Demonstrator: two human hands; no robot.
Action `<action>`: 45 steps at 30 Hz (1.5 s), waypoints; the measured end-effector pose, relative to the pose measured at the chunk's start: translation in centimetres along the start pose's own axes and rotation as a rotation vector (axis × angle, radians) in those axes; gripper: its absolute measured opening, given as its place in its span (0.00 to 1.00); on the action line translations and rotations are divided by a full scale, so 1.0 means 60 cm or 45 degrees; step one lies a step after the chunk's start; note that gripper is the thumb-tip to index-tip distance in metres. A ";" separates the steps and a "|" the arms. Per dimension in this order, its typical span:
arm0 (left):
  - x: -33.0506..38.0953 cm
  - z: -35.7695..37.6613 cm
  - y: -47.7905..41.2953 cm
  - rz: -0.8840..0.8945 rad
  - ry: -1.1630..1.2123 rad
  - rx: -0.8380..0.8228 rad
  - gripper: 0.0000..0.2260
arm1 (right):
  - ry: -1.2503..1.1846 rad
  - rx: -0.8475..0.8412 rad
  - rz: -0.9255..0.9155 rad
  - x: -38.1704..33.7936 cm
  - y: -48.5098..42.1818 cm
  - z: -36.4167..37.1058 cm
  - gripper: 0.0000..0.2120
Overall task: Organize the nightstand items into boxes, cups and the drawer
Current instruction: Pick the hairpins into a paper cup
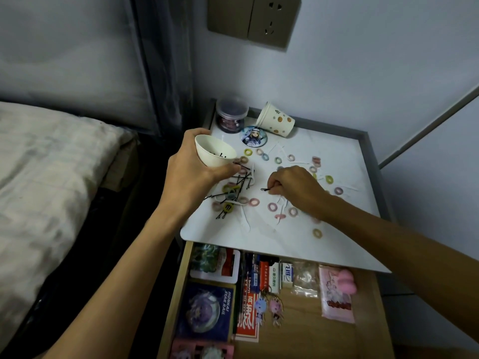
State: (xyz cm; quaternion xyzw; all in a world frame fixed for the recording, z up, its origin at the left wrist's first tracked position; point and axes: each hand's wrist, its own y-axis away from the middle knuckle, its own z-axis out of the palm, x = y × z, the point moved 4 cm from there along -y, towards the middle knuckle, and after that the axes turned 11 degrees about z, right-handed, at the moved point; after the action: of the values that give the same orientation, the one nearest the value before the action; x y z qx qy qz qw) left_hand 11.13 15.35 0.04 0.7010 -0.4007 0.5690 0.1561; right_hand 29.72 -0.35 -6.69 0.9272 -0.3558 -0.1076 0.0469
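Your left hand (191,161) grips the white cup (215,151), fingers and thumb curled round its wall, and holds it at the left edge of the nightstand top (285,244), apparently raised off the surface, with its mouth tilted toward the right. A few dark pins show inside, so treat this cup as the receiver for pins, held close to shorten each transfer. At the far left corner stands a lidded clear tub (231,115), out of the working area. Just right of the cup lies a tangled heap of hairpins (242,178), mixed with hair ties and not yet sorted. A round badge (254,136) lies flat beyond the heap. Your right hand (293,187) rests low on the top, fingers curled, and pinches a single hairpin (266,189) at its right end; the free end points left toward the cup, which suits a direct drop. The spotted paper cup (276,119) lies on its side at the far edge and must be stood up before it can receive anything. Loose hair ties (329,179) are scattered over the right half. The drawer (368,320) stands open at the near side, already holding packets and cards
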 end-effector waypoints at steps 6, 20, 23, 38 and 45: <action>-0.001 0.003 0.002 0.005 -0.008 -0.013 0.34 | 0.327 0.018 -0.111 -0.013 0.003 0.009 0.07; -0.007 0.012 0.005 0.029 -0.077 -0.068 0.33 | -1.098 0.047 0.177 -0.027 -0.007 -0.106 0.07; -0.010 0.019 0.006 0.041 -0.134 -0.094 0.33 | -1.113 0.007 0.077 -0.051 -0.005 -0.137 0.08; -0.013 -0.010 -0.003 0.058 -0.151 -0.028 0.34 | -0.816 0.071 -0.110 -0.121 -0.035 -0.155 0.06; -0.018 -0.048 -0.016 0.047 -0.107 0.195 0.34 | -0.360 -0.065 0.154 -0.082 -0.084 -0.036 0.07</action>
State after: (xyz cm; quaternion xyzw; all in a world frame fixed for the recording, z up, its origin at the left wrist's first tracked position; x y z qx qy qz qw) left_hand 9.87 18.29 0.16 0.7266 -0.3750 0.5709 0.0746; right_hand 29.90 6.71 -4.58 0.8783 -0.4110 -0.2429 0.0263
